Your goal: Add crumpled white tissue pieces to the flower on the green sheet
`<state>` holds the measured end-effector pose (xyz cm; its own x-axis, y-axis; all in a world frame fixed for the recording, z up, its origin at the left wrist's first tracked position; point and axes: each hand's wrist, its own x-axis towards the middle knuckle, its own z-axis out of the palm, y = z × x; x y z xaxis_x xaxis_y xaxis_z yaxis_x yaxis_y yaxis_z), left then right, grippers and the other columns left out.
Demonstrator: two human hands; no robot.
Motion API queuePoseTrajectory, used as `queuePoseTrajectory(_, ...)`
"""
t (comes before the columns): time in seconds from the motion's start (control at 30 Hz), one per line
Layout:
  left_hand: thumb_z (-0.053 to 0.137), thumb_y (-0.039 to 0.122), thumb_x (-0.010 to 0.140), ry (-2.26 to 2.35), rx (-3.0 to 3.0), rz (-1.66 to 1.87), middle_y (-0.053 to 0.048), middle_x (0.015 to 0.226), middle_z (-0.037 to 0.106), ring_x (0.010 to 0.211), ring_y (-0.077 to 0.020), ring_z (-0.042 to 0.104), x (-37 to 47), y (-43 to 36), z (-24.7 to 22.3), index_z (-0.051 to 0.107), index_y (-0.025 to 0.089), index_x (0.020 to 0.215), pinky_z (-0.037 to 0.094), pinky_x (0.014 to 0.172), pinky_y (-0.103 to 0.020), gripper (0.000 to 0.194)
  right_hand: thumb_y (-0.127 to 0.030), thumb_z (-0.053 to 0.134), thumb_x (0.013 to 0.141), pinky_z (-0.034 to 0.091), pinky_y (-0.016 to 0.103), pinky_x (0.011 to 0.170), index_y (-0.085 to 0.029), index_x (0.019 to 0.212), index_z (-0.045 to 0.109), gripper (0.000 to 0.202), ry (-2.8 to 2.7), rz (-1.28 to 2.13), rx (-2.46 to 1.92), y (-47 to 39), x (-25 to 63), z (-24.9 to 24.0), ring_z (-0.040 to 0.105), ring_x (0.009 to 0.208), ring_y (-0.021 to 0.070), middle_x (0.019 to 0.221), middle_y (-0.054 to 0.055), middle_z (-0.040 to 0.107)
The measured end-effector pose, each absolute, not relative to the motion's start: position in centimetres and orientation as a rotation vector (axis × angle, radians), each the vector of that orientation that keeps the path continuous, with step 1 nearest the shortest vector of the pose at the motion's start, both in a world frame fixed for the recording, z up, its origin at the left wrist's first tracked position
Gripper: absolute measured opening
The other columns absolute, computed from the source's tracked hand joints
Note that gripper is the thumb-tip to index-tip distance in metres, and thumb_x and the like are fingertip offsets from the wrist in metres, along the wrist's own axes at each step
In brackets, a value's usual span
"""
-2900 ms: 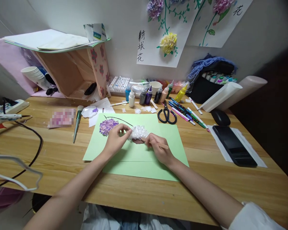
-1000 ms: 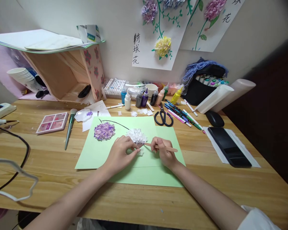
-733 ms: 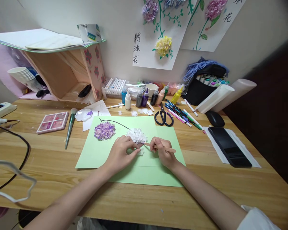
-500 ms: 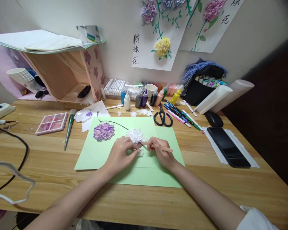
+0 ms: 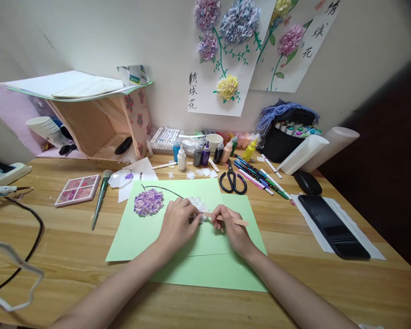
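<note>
My right hand [image 5: 231,226] is closed around a flat wooden craft stick [image 5: 240,222], whose far end reaches left to my left fingertips. My left hand [image 5: 178,220] is curled, thumb and forefinger pinched together over the white paper-scrap flower [image 5: 197,204]; whatever is between them is hidden. Part of the white flower lies behind these fingers. Both hands rest over light green paper [image 5: 133,244]. To the left on that paper is a purple and pink scrap flower [image 5: 148,202], with a dark drawn stem [image 5: 167,189] curving above it.
Small glue or paint bottles [image 5: 205,155] line the back, with white paper scraps [image 5: 202,172] before them. Black-handled scissors [image 5: 232,182] and several pens [image 5: 260,175] lie to the right. A phone [image 5: 334,227] is farther right; a brush [image 5: 101,199] and a palette box [image 5: 78,190] are left.
My view has tilted up, so the desk sits lower. My left fingers now cover more of the white flower, and the stick's tip has come up to them.
</note>
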<state>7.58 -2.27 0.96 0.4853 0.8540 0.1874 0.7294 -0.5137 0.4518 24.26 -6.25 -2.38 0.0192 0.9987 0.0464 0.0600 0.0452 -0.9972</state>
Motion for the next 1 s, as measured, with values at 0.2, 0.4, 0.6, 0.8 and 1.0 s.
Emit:
queuePoseTrajectory(0.2, 0.054, 0.022, 0.083, 1.319, 2.512, 0.62, -0.003, 0.078, 0.061, 0.077, -0.0189, 0.049, 7.5, -2.0, 0.3, 0.064, 0.021, 0.073, 0.032, 0.067, -0.034, 0.014, -0.048, 0.029, 0.094, 0.033, 0.026, 0.051, -0.019, 0.057, 0.051, 0.053, -1.271, 0.939, -1.183, -7.0, 24.4, -2.5, 0.043, 0.05, 0.0123, 0.053, -0.001, 0.045)
queuePoseTrajectory(0.4, 0.057, 0.021, 0.081, 1.309, 2.534, 0.645, -0.003, 0.077, 0.061, 0.077, -0.0193, 0.05, 7.5, -1.8, 0.1, 0.063, 0.021, 0.074, 0.032, 0.066, -0.033, 0.009, -0.041, 0.028, 0.096, 0.036, 0.027, 0.055, -0.019, 0.061, 0.053, 0.049, -1.481, 0.899, -1.247, -7.1, 24.3, -2.5, 0.046, 0.054, 0.0133, 0.057, 0.0, 0.048)
queuePoseTrajectory(0.6, 0.058, 0.022, 0.08, 1.318, 2.483, 0.69, -0.003, 0.081, 0.059, 0.079, -0.0198, 0.051, 7.5, -1.6, 0.1, 0.063, 0.021, 0.081, 0.034, 0.069, -0.033, 0.005, -0.039, 0.026, 0.097, 0.037, 0.027, 0.058, -0.019, 0.063, 0.052, 0.047, -1.557, 0.853, -1.257, -7.0, 24.2, -2.3, 0.047, 0.057, 0.0135, 0.058, 0.0, 0.047)
queuePoseTrajectory(0.8, 0.054, 0.026, 0.084, 1.327, 2.337, 0.791, -0.003, 0.083, 0.057, 0.082, -0.0186, 0.053, 6.4, -1.6, 0.4, 0.061, 0.021, 0.088, 0.037, 0.073, -0.033, 0.01, -0.039, 0.026, 0.097, 0.037, 0.026, 0.056, -0.019, 0.062, 0.051, 0.047, -1.549, 0.841, -1.212, -7.1, 24.3, -2.4, 0.047, 0.056, 0.0137, 0.057, 0.0, 0.046)
queuePoseTrajectory(1.0, 0.052, 0.025, 0.085, 1.373, 2.204, 0.893, -0.003, 0.083, 0.058, 0.083, -0.0188, 0.054, 5.5, -1.3, 0.5, 0.06, 0.021, 0.084, 0.039, 0.076, -0.033, 0.009, -0.039, 0.026, 0.097, 0.038, 0.027, 0.06, -0.019, 0.064, 0.051, 0.046, -1.618, 0.807, -1.226, -7.0, 24.1, -2.2, 0.048, 0.059, 0.0143, 0.061, 0.001, 0.048)
